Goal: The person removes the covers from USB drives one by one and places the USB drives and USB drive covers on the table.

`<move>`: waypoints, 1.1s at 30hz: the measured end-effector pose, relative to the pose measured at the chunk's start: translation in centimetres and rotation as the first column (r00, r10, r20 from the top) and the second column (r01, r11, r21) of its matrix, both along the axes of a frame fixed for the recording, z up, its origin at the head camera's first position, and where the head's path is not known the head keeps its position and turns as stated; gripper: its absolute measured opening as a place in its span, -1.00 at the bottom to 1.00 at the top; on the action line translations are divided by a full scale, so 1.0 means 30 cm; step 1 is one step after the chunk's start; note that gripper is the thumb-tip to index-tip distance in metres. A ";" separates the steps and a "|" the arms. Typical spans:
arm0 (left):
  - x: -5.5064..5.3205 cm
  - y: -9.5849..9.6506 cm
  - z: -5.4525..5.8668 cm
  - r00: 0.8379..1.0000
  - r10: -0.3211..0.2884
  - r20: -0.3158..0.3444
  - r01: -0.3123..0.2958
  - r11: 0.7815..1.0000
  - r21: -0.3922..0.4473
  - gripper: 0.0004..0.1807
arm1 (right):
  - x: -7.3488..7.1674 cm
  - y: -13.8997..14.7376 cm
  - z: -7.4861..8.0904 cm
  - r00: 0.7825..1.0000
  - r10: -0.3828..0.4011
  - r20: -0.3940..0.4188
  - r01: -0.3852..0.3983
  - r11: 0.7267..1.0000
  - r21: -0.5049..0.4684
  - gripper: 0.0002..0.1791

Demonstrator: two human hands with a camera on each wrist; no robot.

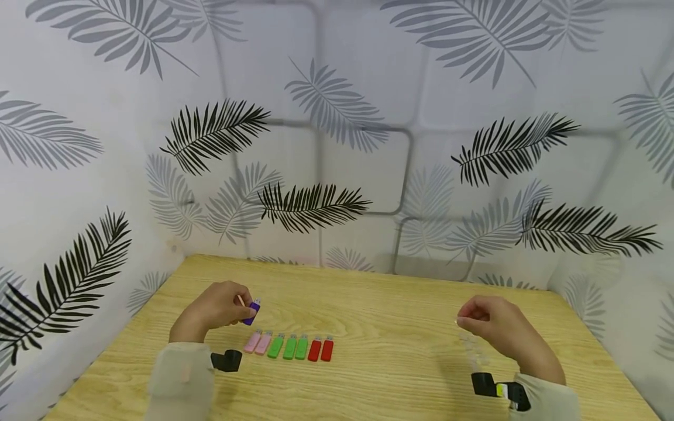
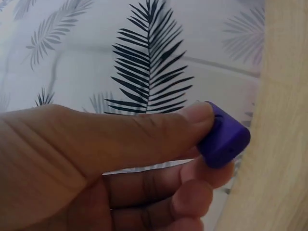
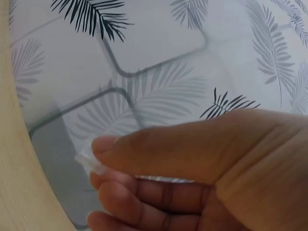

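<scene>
Between thumb and fingertips, my left hand (image 1: 217, 305) pinches a purple USB flash drive (image 1: 250, 314) above the table's left side. Its metal plug points up and away in the head view. The left wrist view shows the rounded end of the purple body, with the plug hidden. On the right, my right hand (image 1: 497, 327) pinches a small clear cap (image 3: 91, 161) at its thumb tip. Several clear pieces (image 1: 475, 354) lie beneath this hand, too faint to tell apart. In a row near the left hand lie pink drives (image 1: 253, 341), green drives (image 1: 289, 347) and red drives (image 1: 327, 349).
The light wooden table (image 1: 389, 362) carries everything. A pale curtain (image 1: 358, 169) with leaf prints stands behind it and at both sides. Black wrist cameras (image 1: 227, 361) sit near the sleeves.
</scene>
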State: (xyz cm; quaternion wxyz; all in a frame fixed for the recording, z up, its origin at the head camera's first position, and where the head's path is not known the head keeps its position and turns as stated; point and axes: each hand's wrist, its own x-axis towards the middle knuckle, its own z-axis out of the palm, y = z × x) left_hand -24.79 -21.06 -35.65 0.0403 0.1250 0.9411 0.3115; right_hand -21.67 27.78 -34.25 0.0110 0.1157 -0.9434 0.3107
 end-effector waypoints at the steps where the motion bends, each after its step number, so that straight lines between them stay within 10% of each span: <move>1: -0.003 -0.004 -0.007 1.000 -0.001 0.012 0.001 1.000 -0.004 -0.90 | -0.001 0.008 -0.004 1.000 -0.014 0.011 0.014 1.000 0.005 -0.87; 17: -0.039 -0.069 -0.104 0.984 0.120 0.132 -0.109 0.990 -0.094 -0.82 | -0.027 0.130 -0.093 0.944 -0.176 0.280 0.190 0.982 -0.021 -0.85; 26: -0.048 -0.088 -0.137 0.971 0.157 0.178 -0.142 0.985 -0.093 -0.79 | -0.033 0.166 -0.176 0.878 -0.180 0.443 0.273 0.950 -0.153 -0.94; 33: -0.048 -0.093 -0.149 0.963 0.169 0.208 -0.153 0.984 -0.088 -0.80 | -0.026 0.194 -0.216 0.836 -0.124 0.534 0.293 0.925 -0.244 -0.56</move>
